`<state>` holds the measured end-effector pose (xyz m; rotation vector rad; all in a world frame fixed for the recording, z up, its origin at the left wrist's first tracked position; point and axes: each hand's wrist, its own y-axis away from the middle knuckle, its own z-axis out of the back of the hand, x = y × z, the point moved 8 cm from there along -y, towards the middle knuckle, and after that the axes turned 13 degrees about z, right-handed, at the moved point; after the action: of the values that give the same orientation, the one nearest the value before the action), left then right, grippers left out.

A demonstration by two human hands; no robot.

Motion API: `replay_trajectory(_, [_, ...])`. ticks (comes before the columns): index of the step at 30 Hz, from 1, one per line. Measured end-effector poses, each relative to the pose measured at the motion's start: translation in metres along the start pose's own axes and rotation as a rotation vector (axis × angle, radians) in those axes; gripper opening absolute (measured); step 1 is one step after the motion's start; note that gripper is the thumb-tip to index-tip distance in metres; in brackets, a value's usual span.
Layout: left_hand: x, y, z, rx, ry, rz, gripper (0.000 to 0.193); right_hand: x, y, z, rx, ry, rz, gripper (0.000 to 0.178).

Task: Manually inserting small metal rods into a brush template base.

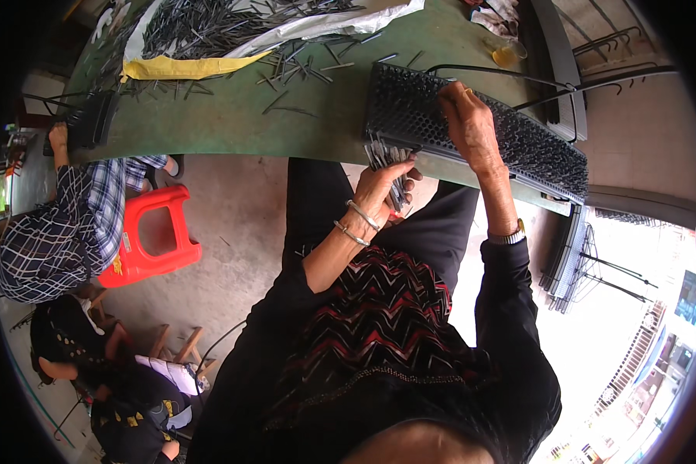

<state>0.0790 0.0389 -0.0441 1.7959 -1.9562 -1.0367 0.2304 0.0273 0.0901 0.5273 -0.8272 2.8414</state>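
My left hand [376, 189] is closed around a bundle of thin dark sticks [385, 157], held at the near edge of the green table. Their upper ends fan out beside the long black perforated tray [406, 108]. Over that tray, my right hand [470, 127] has its fingers pinched together and pointing down. Whatever lies between those fingertips is too small or hidden to make out. Open holes show in the tray's left part, while many upright dark pieces crowd its right part.
A big heap of loose sticks [209, 29] lies on a white and yellow sheet [185, 68] at the far left. Strays are scattered on the green table [178, 124]. A cup of yellow liquid [506, 54] stands far right. People sit leftward, near a red stool [179, 240].
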Motion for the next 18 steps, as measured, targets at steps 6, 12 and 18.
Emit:
replay_trajectory(6, [-0.0008, 0.0031, 0.0009, -0.022, -0.008, -0.014, 0.016, -0.0017, 0.0014, -0.0023, -0.007, 0.055, -0.054, 0.010])
replay_trajectory(12, [0.0011, 0.0018, -0.0020, 0.032, 0.023, -0.017, 0.017, -0.0017, 0.0012, -0.0017, -0.030, 0.054, -0.083, 0.010])
replay_trajectory(18, [0.0024, 0.0012, -0.0041, 0.058, 0.044, -0.008, 0.019, 0.0042, 0.0005, -0.0014, -0.023, 0.075, -0.004, 0.011])
